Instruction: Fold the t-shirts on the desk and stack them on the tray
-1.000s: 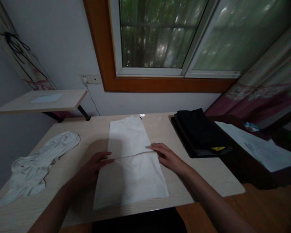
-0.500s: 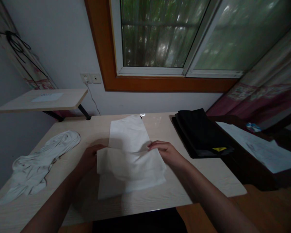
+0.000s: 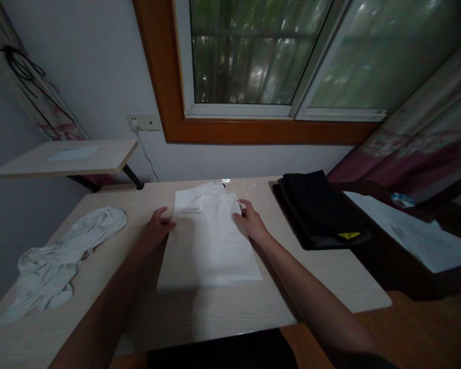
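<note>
A white garment [image 3: 211,251], folded into a rough rectangle, lies on the table in front of me; its exact kind does not show. Its upper layer is laid back toward the wall, with a small rumpled fold near the top left. My left hand [image 3: 159,228] is at the garment's left edge, thumb and fingers apart, the thumb tip touching or very near the cloth. At the upper right edge, my right hand [image 3: 250,221] has its thumb on the cloth and its fingers curled at the corner, closed on the edge.
A crumpled white cloth [image 3: 72,256] lies on the table [image 3: 330,277] at the left. Folded black cloths [image 3: 311,205] are stacked at the right. A raised shelf [image 3: 111,159] stands at the back left. Papers [image 3: 411,230] lie on a dark surface beyond the table's right side.
Both hands have moved away from me, toward the wall. The garment's near part has been folded over and laid flat on its far part. My left hand has let go of the edge.
</note>
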Demonstrator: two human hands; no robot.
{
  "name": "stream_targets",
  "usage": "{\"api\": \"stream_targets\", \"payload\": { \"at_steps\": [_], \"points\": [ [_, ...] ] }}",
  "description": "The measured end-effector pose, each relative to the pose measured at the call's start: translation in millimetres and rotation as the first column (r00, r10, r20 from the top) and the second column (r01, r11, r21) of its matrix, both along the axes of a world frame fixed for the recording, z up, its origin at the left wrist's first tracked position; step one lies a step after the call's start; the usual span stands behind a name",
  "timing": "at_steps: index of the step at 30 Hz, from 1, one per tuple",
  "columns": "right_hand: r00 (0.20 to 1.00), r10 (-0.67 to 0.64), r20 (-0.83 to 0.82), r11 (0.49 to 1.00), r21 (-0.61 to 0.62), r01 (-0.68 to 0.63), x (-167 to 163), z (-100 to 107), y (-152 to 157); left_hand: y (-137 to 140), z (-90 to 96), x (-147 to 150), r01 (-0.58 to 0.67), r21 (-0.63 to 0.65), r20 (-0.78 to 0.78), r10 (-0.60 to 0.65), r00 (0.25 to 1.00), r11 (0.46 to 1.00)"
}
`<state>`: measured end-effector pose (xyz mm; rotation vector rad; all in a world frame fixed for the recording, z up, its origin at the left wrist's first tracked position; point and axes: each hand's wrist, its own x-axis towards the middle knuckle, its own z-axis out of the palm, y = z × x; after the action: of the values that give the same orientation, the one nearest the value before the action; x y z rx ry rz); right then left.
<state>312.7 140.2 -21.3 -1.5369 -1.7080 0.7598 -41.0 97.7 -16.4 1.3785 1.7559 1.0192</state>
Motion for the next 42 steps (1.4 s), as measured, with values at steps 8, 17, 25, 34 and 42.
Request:
{"api": "stream_targets", "payload": {
  "at_steps": [8, 17, 25, 34, 42],
  "points": [
    [0.971, 0.231, -0.065, 0.963, -0.13, -0.238, 19, 7, -28, -36, 9.3, -17, 0.334, -0.153, 0.021, -0.335, 0.942, 0.93],
    [0.854, 0.498, -0.154, 0.83, -0.202, -0.52, 27, 28, -53, -58, 15.4, -15, 0.358, -0.104, -0.391, -0.369, 0.843, 0.928],
    [0.949, 0.312, -0.041, 0.949, 0.051, -0.31, 6, 2, -23, -28, 5.9, 10, 0.326, 0.168, -0.566, -0.18, 0.805, 0.93],
    [0.97, 0.232, -0.071, 0.972, 0.04, -0.23, 5, 1, -25, -28, 1.5, -3, -0.032, 0.116, -0.141, 0.048, 0.989, 0.993],
    [0.925, 0.286, -0.249, 0.958, 0.052, -0.282, 2, 22, -29, -28, 13.3, 3, 0.009, 0.172, 0.18, -0.04, 0.983, 0.985]
  ]
}}
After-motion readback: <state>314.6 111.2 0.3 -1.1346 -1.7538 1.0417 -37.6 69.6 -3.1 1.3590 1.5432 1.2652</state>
